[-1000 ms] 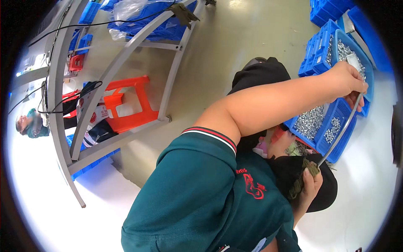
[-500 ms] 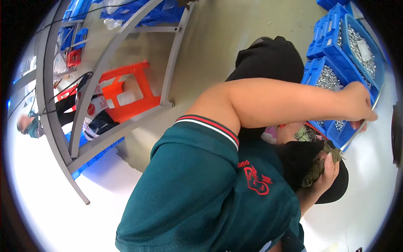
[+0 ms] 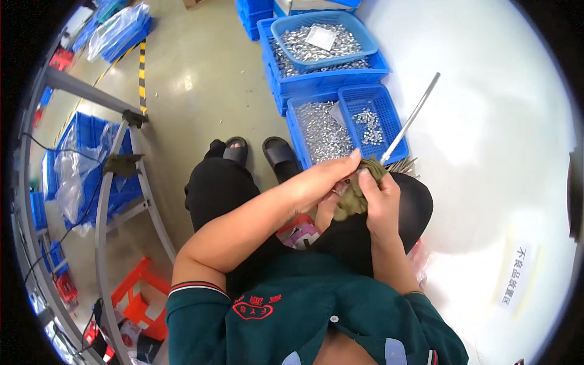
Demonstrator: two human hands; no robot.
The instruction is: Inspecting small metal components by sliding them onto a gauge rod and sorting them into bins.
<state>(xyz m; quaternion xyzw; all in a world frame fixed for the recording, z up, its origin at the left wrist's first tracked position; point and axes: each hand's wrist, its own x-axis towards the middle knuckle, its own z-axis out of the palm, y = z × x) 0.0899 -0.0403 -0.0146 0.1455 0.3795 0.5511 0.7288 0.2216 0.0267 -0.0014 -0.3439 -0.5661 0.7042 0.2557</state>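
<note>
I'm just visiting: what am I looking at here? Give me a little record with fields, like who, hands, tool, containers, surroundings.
Who: seated person in a dark green shirt, black trousers and black sandals
Right hand: grips an olive-green cloth wrapped round the lower end of a thin metal rod
Left hand: fingertips meet the cloth at the rod's lower end
Rod: slants up and away over a small blue basket
Containers: blue crates of small silvery parts on the floor
Surroundings: white table at right, grey metal frame at left
</note>
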